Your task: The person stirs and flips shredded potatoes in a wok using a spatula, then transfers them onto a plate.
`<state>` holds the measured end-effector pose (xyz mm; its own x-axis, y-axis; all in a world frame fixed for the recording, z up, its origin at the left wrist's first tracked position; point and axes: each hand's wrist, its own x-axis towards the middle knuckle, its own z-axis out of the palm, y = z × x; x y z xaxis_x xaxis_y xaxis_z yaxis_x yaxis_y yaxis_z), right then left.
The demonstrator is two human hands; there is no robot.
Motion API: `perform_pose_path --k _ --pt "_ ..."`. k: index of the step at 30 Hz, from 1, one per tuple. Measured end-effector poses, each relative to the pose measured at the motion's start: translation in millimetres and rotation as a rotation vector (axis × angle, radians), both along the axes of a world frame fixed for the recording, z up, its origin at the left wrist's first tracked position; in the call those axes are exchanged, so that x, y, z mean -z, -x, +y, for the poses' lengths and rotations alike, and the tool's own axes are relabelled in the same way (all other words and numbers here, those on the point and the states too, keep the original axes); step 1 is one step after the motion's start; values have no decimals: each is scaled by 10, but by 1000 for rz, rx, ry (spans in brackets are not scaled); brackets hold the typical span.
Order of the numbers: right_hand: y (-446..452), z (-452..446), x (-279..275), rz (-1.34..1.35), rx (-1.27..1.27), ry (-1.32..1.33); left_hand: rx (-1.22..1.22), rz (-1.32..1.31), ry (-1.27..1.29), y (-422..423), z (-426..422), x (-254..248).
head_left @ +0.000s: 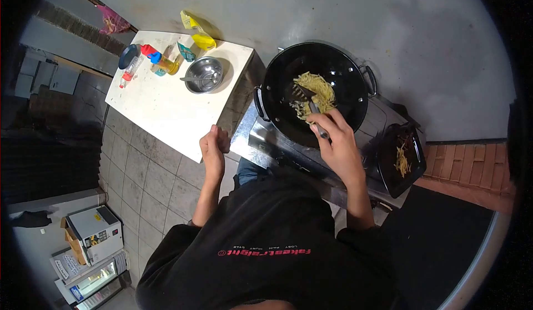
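Observation:
My right hand [337, 138] grips the handle of a slotted spatula [314, 109], whose head rests among pale yellow strips of food [322, 89] in a black two-handled wok [283, 71]. The strips look like thin-cut potato, though I cannot be sure. The wok stands on a metal stove [266, 143]. My left hand [214, 143] is closed in a loose fist near the front corner of the white table [161, 99], apart from the wok; its curled fingers hide whether anything is inside.
On the table stand a steel bowl [201, 66] with a spoon [191, 79], squeeze bottles [162, 63], a yellow packet [201, 37] and a dark round dish [129, 54]. Right of the wok sits a black square tray [388, 171] holding more strips. A grey wall [427, 60] rises behind.

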<state>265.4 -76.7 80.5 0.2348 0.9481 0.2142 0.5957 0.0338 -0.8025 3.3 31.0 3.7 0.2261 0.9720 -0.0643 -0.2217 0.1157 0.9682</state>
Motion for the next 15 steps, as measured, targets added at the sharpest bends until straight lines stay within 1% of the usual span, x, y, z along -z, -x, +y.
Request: perform_pose_path --k 3,5,10,12,14,15 --pt "40 -186 -70 37 -29 39 3 0 6 10 -9 -11" --pt "83 -307 -71 -60 -70 91 15 10 6 -4 -11 -23" --pt "243 -487 -171 -123 -50 167 44 19 -9 -78 -12 -58" --pt "263 -506 -200 -194 -100 259 54 13 -16 -83 -5 -44" --pt "243 -481 -73 -179 -97 257 60 7 -23 -99 1 -53" --pt "215 -447 4 -183 -72 214 71 -3 -21 -104 3 -75"
